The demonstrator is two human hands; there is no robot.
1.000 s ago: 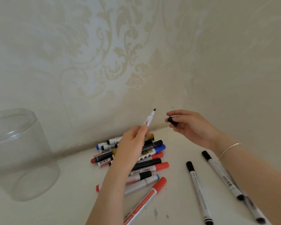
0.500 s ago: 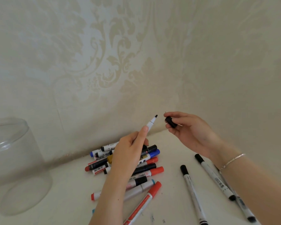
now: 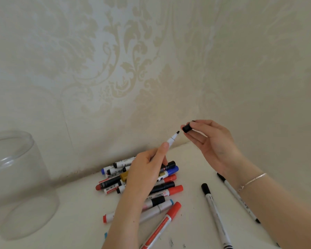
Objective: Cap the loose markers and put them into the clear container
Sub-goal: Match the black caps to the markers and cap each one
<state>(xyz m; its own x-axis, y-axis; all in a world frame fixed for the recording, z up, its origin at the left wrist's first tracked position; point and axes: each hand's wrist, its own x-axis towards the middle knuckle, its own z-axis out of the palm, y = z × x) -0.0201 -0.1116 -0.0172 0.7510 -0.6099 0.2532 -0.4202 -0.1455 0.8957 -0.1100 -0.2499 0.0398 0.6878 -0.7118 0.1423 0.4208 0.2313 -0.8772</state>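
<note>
My left hand [image 3: 147, 169] grips an uncapped white marker [image 3: 172, 140], its black tip pointing up and to the right. My right hand [image 3: 212, 142] pinches a small black cap [image 3: 186, 128] between thumb and fingers, a short gap from the marker tip. A pile of several capped markers [image 3: 162, 187] in red, blue and black lies on the white surface under my left hand. The clear container [image 3: 16, 184] stands at the far left, with nothing visible inside it.
Two thin white markers with black caps [image 3: 214, 212] [image 3: 237, 196] lie to the right of the pile, partly under my right forearm. A red-capped marker [image 3: 162, 225] lies near the front. Patterned walls meet in a corner close behind the pile.
The cap in my right hand and the marker tip in my left have come closer together. The view has shifted a little, so the container sits lower left.
</note>
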